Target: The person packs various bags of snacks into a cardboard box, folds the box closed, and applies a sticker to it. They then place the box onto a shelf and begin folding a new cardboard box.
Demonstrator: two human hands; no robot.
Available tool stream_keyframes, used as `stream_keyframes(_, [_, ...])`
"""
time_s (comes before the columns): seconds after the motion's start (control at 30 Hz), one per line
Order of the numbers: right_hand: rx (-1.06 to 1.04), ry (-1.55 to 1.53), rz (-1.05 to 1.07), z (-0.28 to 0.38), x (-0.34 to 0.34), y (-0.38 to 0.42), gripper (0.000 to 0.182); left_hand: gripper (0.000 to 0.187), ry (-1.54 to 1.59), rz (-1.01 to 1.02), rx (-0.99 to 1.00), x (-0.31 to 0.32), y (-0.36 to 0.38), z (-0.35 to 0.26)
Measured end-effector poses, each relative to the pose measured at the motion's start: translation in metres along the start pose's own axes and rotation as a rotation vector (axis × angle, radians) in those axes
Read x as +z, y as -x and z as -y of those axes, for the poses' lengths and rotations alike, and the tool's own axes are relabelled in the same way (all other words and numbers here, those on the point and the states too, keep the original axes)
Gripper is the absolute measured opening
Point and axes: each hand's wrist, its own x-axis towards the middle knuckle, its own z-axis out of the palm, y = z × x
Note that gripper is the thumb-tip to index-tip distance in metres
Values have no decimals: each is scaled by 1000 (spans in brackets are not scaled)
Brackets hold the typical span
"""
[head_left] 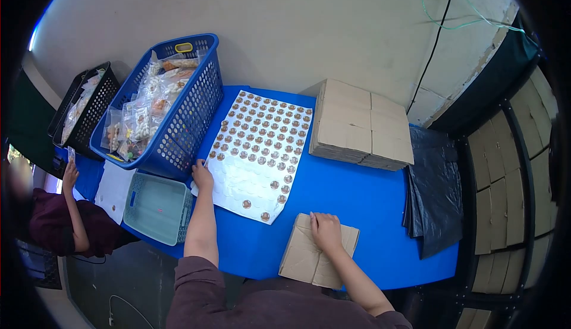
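My left hand (203, 174) is at the left edge of a white sheet of round brown stickers (262, 132), its fingers closed at the sheet's edge; what they hold is too small to make out. The lower left part of the sheet has no stickers. My right hand (326, 232) rests on a flat folded cardboard box (302, 254) at the table's front edge, fingers bent over its top edge. Left of my left hand stands a shallow green-grey tray (156, 207) with a tiny reddish thing in it.
A blue basket (190, 106) of filled packets, a black basket (102, 100) and a co-worker (74, 222) are at left. Stacked cardboard (348, 121) stands at the back. Black plastic bags (437, 192) hang over the right edge, near shelved boxes (498, 198).
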Motion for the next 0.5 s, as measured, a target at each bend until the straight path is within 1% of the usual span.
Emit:
stream_keyframes(0.17, [2,6,16,0,-1,-1,28,26,19,-67,55,11,-4,14])
stream_keyframes(0.27, [12,3,47,0,0,-1,27,26,81,-59,94,-4,3,-3])
stream_keyframes(0.3, [11,2,50,0,-1,-1,27,26,79,-58,92,-7,3,-4])
stream_keyframes(0.37, [11,13,46,2,-3,-2,27,27,49,8,90,-13,5,-7])
stream_keyframes(0.5, [-1,11,4,1,-1,0,27,22,95,-35,44,2,-6,5])
